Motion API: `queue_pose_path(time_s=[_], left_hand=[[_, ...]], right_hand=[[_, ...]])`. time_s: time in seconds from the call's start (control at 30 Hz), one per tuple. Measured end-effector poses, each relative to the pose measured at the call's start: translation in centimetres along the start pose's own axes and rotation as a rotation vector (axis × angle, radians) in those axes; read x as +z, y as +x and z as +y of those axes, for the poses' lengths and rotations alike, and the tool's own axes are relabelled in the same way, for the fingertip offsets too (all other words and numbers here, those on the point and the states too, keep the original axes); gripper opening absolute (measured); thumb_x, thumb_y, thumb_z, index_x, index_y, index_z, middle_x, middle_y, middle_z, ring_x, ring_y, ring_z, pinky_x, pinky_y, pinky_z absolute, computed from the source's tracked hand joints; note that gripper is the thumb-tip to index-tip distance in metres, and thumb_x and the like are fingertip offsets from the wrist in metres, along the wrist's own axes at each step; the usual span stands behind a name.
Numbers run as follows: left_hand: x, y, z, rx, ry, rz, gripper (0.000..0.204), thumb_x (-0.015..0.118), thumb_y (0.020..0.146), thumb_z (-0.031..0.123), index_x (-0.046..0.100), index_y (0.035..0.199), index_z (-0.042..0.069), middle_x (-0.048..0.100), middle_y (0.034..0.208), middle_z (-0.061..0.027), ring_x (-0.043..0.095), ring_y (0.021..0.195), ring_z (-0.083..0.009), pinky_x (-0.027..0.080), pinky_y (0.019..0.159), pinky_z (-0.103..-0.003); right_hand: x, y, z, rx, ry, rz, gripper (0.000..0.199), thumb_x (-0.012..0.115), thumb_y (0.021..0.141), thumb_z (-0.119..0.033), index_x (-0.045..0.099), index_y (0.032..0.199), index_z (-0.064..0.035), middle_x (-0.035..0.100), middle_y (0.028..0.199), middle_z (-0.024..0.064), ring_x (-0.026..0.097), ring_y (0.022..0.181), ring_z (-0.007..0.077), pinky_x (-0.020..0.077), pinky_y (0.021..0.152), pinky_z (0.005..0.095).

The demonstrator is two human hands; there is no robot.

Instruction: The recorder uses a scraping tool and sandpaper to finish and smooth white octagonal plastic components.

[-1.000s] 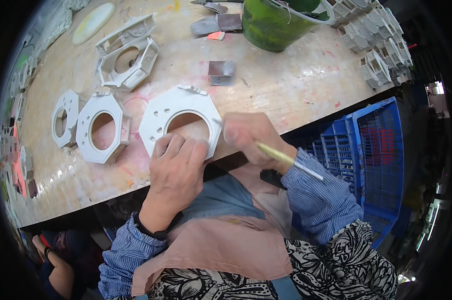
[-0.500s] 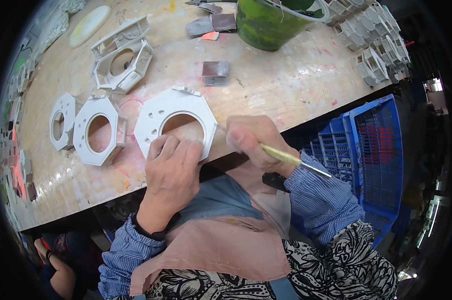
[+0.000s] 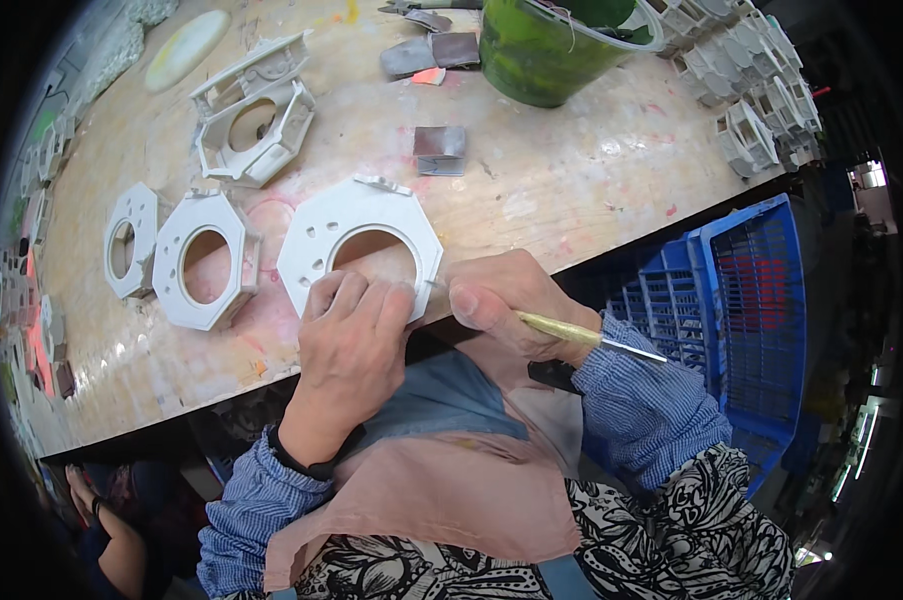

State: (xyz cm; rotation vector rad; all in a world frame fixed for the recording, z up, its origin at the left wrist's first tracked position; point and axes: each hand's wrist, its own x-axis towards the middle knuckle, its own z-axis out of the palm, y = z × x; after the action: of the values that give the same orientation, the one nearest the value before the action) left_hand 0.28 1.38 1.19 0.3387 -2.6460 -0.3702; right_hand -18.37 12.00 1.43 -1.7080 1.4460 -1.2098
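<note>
A white octagonal plastic part (image 3: 351, 225) with a round centre hole lies flat at the near edge of the wooden workbench (image 3: 531, 190). My left hand (image 3: 349, 345) presses down on its near rim, fingers spread over the plastic. My right hand (image 3: 511, 300) grips a thin tool with a yellow handle (image 3: 561, 328), its tip meeting the part's right near edge beside my left fingers. The tool's far end sticks out to the right over my striped sleeve.
Two more octagonal parts (image 3: 203, 260) lie to the left, and stacked ones (image 3: 251, 110) sit farther back. A green bucket (image 3: 551, 45) stands at the back, sanding pads (image 3: 439, 145) near it, small white parts (image 3: 761, 90) at the right. A blue crate (image 3: 741, 290) sits below the bench.
The view has shifted slightly; my hands stay on the same octagonal part, with the tool tip working along its near right edge.
</note>
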Motion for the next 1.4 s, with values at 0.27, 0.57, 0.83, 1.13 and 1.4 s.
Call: queue_pose_path(time_s=[0.27, 0.57, 0.83, 1.13, 1.4], left_hand=[[-0.3, 0.4, 0.2, 0.016, 0.015, 0.015, 0.023, 0.066, 0.071, 0.005, 0.056, 0.092, 0.005, 0.055, 0.08, -0.0085, 0.056, 0.082, -0.0283, 0.043, 0.08, -0.041], [0.0, -0.1, -0.2, 0.025, -0.027, 0.033, 0.031, 0.072, 0.067, 0.006, 0.056, 0.093, 0.005, 0.055, 0.08, -0.009, 0.056, 0.08, -0.0306, 0.042, 0.078, -0.042], [-0.1, -0.2, -0.2, 0.037, -0.02, 0.033, 0.015, 0.064, 0.077, 0.009, 0.055, 0.088, 0.006, 0.055, 0.078, -0.0085, 0.056, 0.08, -0.0263, 0.045, 0.08, -0.04], [0.3, 0.0, -0.4, 0.059, -0.022, 0.069, 0.012, 0.063, 0.078, 0.009, 0.055, 0.087, 0.006, 0.053, 0.076, -0.0089, 0.055, 0.078, -0.0265, 0.045, 0.08, -0.039], [0.2, -0.2, -0.4, 0.038, -0.05, 0.041, 0.029, 0.071, 0.069, 0.007, 0.056, 0.094, 0.004, 0.055, 0.08, -0.0088, 0.055, 0.08, -0.0295, 0.042, 0.08, -0.041]], right_hand=[[0.0, -0.2, -0.2, -0.011, -0.105, 0.044, 0.027, 0.047, 0.098, -0.024, 0.06, 0.089, -0.0019, 0.057, 0.077, 0.0154, 0.058, 0.07, 0.0367, 0.048, 0.064, 0.0401], [-6.5, 2.9, 1.2, -0.078, -0.972, 0.024, 0.015, 0.063, 0.08, -0.009, 0.053, 0.091, -0.0042, 0.056, 0.089, 0.0128, 0.059, 0.083, 0.032, 0.049, 0.069, 0.0411], [-6.6, 7.1, 1.4, -0.003, -1.238, 0.016, 0.026, 0.063, 0.082, -0.011, 0.054, 0.105, -0.0022, 0.053, 0.097, 0.0164, 0.057, 0.091, 0.0332, 0.0444, 0.079, 0.0405], [-2.1, 8.2, 2.4, -0.014, -1.04, 0.369, 0.026, 0.071, 0.083, -0.021, 0.056, 0.093, -0.0021, 0.057, 0.09, 0.0188, 0.058, 0.084, 0.0362, 0.0473, 0.076, 0.0414], [-1.6, 4.5, 1.1, 0.262, -0.822, 0.204, 0.02, 0.065, 0.088, -0.019, 0.053, 0.089, -0.0028, 0.063, 0.074, 0.019, 0.062, 0.072, 0.0406, 0.0473, 0.06, 0.046]])
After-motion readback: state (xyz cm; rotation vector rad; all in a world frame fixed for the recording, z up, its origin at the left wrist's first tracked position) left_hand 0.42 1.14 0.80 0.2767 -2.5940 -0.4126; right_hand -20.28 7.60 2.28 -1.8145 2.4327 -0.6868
